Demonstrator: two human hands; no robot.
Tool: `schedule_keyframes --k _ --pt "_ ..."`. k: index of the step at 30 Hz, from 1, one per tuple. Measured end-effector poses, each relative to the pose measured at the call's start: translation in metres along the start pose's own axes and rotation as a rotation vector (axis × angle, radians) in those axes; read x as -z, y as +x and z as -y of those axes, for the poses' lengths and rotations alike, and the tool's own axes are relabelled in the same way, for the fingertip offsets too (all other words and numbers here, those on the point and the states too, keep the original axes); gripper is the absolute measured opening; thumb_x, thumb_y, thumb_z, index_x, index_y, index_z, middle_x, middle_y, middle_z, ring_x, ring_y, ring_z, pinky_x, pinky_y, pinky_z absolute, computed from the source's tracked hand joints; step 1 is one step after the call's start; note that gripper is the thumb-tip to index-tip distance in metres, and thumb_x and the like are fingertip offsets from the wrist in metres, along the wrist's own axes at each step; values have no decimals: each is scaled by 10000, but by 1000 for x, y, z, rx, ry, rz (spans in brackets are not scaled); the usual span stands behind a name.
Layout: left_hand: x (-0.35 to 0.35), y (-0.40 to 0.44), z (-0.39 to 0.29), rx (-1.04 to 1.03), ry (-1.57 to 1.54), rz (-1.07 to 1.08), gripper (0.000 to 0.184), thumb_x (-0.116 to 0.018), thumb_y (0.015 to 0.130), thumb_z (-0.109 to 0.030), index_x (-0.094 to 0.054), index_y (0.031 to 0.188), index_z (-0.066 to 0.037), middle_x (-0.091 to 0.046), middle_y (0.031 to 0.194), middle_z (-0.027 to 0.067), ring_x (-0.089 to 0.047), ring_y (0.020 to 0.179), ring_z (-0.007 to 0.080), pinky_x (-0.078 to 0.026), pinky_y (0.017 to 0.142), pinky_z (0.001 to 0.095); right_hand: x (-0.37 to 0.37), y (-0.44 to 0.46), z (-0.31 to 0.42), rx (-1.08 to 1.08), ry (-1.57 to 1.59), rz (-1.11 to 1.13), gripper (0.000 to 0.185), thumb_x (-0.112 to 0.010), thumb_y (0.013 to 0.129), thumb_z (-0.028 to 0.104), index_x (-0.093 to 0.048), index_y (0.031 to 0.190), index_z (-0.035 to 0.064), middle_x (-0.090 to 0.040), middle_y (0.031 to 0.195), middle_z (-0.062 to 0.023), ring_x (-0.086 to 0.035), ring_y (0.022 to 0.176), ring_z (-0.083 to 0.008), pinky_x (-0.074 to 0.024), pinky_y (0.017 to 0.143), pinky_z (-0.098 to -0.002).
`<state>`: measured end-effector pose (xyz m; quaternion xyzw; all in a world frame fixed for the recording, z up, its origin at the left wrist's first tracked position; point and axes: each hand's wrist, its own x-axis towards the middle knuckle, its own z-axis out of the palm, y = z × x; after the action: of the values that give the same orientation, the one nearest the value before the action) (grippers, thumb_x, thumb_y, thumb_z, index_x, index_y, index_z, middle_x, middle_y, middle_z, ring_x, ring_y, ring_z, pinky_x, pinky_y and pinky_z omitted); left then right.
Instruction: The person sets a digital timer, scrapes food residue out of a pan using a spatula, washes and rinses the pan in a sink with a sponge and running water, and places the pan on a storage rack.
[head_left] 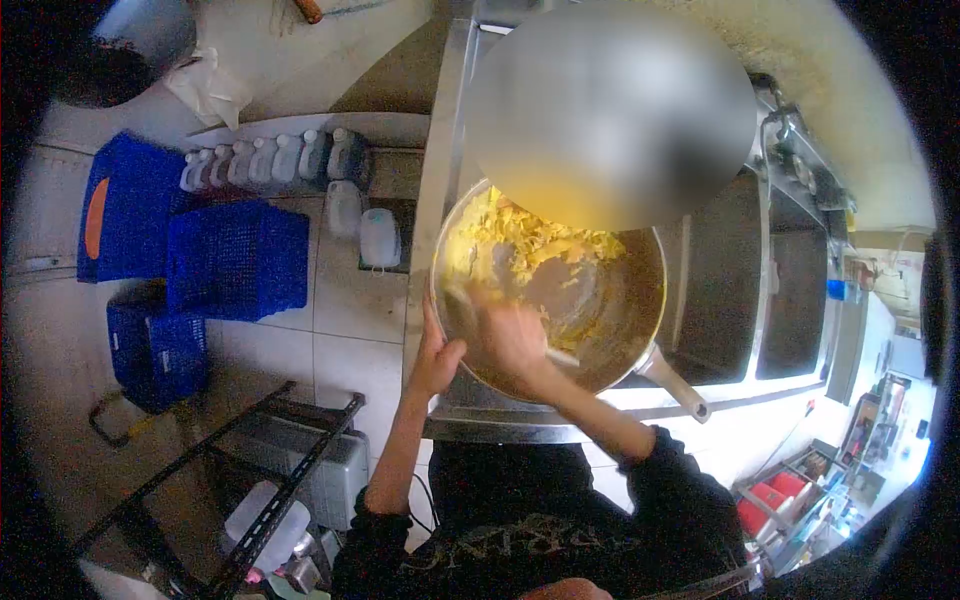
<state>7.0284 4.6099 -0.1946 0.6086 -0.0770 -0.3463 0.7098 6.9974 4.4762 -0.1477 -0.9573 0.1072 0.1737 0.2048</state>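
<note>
Counter (490,430) edge runs just near of wide pan (632,305); pan handle (675,384) points near right. Open room inside pan, right of hands. Right forearm slants over near rim; left rises outside. Left hand (437,364) clamped on left rim; right hand (513,335), blurred, seems closed around utensil (562,357). Yellow food (512,228) mostly far.

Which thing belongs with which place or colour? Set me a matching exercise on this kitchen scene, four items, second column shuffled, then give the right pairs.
1. Left hand
2. Plastic crates
3. Right hand
4. Pan handle

A. Over the inside of the pan
B. Juts out toward the lower right of the picture
C. At the pan's rim
D. Blue

Right pairs: 1-C, 2-D, 3-A, 4-B
</note>
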Motion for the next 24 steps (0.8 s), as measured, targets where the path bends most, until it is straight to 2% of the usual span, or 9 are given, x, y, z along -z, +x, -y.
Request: schedule_keyframes --k 2,6,11,13,15,17,19,21,24 --pt "5 6 3 90 -48 23 880 -394 614 53 84 1346 -49 -63 1389 143 -106 1279 229 -105 1039 339 -8 0 -2 81 25 -78 355 -479 761 113 -418 1110 137 -592 638 -147 -606 568 -307 -483 446 -399" --pt "-6 2 -2 -23 5 19 883 -399 627 48 114 1339 -54 -74 1384 147 -135 1270 235 -127 1036 345 6 57 -13 -151 -61 50 421 -467 760 99 -428 1175 157 -601 680 -156 -618 599 -270 -500 482 -373" --pt "-23 -15 -1 -43 200 -19 903 -402 622 59 147 1330 -55 -79 1380 157 -133 1268 246 -130 1033 336 16 -12 0 52 -22 -24 277 -457 769 83 -496 1043 78 -596 699 -149 -616 614 -263 -504 495 -362" --pt "-28 -23 23 151 -75 -99 898 -416 628 49 139 1328 -47 -85 1372 171 -128 1267 262 -144 1029 347 3 -2 -10 1 -19 34 325 -510 747 143 -506 1069 102 -584 642 -162 -599 574 -315 -490 513 -418" --pt "-32 -22 7 -67 299 -133 887 -438 640 24 120 1326 -41 -91 1365 181 -134 1264 270 -163 1024 359 13 26 -12 -124 13 40 296 -506 756 153 -524 1047 103 -587 638 -143 -601 584 -308 -491 524 -419" --pt "-19 -13 1 -208 347 -54 959 -507 586 19 80 1339 -73 -183 1348 130 -236 1229 248 -222 1018 365 19 4 -13 -24 -12 170 281 -498 780 154 -482 1053 89 -600 718 -150 -621 663 -279 -506 546 -405" --pt "-10 1 -9 -29 -19 -20 987 -492 563 19 92 1348 -110 -171 1363 119 -229 1238 247 -223 1016 359 23 -17 -8 28 -53 233 331 -504 781 167 -450 1103 111 -596 697 -146 -620 655 -279 -508 544 -404" --pt "-15 6 -19 -108 -72 23 891 -447 642 1 103 1341 -54 -78 1391 143 -117 1279 237 -167 1023 329 17 -13 -5 -31 -100 60 419 -475 799 161 -378 1206 149 -604 743 -169 -617 662 -303 -511 569 -409" --pt "-9 2 0 -83 9 0 849 -406 662 28 91 1345 -54 -69 1399 131 -106 1282 218 -156 1024 317 4 41 -15 -171 -23 140 500 -432 811 145 -290 1290 171 -611 796 -190 -611 682 -337 -511 610 -413"
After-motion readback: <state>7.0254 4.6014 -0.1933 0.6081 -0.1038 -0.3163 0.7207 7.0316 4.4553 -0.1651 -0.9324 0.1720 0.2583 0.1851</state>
